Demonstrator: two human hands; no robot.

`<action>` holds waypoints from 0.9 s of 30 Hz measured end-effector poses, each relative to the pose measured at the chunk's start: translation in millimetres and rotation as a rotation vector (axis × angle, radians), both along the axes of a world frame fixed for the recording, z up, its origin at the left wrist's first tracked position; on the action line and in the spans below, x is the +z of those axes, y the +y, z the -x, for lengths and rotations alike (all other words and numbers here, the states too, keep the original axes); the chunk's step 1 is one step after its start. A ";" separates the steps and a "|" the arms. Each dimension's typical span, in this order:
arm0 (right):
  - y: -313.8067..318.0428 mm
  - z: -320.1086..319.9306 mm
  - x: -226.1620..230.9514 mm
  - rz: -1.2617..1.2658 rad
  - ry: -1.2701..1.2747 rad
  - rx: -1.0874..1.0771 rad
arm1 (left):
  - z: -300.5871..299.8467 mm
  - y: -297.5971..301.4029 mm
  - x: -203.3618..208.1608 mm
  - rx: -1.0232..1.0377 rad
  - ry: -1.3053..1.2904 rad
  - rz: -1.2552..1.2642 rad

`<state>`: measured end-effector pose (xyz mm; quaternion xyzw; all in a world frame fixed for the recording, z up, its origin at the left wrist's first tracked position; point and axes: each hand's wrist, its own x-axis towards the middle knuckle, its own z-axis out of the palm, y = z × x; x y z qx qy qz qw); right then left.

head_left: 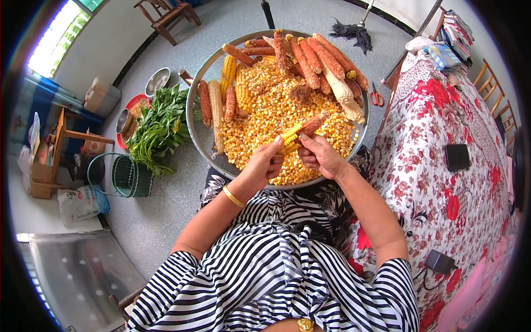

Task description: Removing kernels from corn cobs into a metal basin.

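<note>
Between my two hands is a corn cob (291,136), with yellow kernels on its lower left part and bare reddish core at its upper right end. My left hand (266,161) is closed on the kernelled end. Closed on the cob from the right, my right hand (321,156) has its thumb near where kernels meet bare core. Just below them, a wide round metal pan (194,124) holds loose yellow kernels (265,105). Several bare red cobs (326,58) lie along its far right side. Kernelled ears (242,91) and a pale cob (215,117) rest at its left.
Left of the pan lie leafy greens (166,119), a red basin (136,103), a metal bowl (157,81) and a green basket (133,176). At right, a flowered cloth (420,160) carries a black phone-like object (457,157) and a charger (440,262). Red-handled scissors (376,97) and a mop (354,34) are beyond.
</note>
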<state>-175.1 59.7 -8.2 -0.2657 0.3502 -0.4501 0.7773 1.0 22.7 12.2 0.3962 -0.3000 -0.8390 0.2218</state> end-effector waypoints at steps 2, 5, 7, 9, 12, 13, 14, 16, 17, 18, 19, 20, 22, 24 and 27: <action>0.8 -2.0 4.7 -0.006 -0.019 0.010 | 0.0 1.0 0.6 0.005 -0.012 0.005; 2.8 -5.8 14.0 -0.134 -0.051 -0.058 | 2.3 3.0 1.3 -0.045 -0.055 0.117; 2.9 -3.0 0.1 -0.032 0.066 -0.041 | 6.7 4.8 2.3 -0.069 -0.070 0.167; 2.0 -3.5 1.5 -0.024 0.045 -0.034 | 4.1 3.3 -0.1 -0.059 -0.051 0.153; 0.8 -1.7 0.5 -0.022 -0.007 -0.022 | 3.3 0.8 0.9 -0.035 -0.032 0.111; 0.9 -1.0 0.1 -0.022 -0.023 -0.016 | 3.1 0.3 1.5 -0.020 -0.034 0.082; 0.7 -0.8 0.2 -0.021 -0.040 -0.009 | 2.7 0.0 1.5 -0.019 -0.034 0.083; 0.5 -1.3 1.3 -0.015 -0.029 -0.003 | 1.7 -0.6 1.2 0.000 -0.016 0.026; 0.5 -1.6 2.3 -0.010 -0.018 0.003 | 1.5 -0.6 1.9 0.002 -0.015 0.027; 0.9 -1.9 4.0 -0.009 -0.017 0.005 | 1.4 -0.5 2.9 0.000 -0.025 0.027; 1.5 -2.2 6.2 -0.014 -0.012 -0.004 | 1.4 -0.4 3.5 -0.002 -0.035 0.027; 2.1 -2.7 7.4 -0.018 -0.008 -0.014 | 1.3 -0.4 2.9 -0.001 -0.034 0.027; 2.6 -4.1 8.0 -0.062 -0.039 -0.040 | 1.6 -0.4 0.8 -0.014 -0.028 0.056; 2.5 -4.1 5.5 -0.107 -0.071 -0.071 | 4.3 1.6 0.9 -0.047 -0.052 0.134; 1.2 -5.7 0.8 -0.045 0.052 -0.084 | 5.5 2.3 -0.1 -0.064 -0.066 0.163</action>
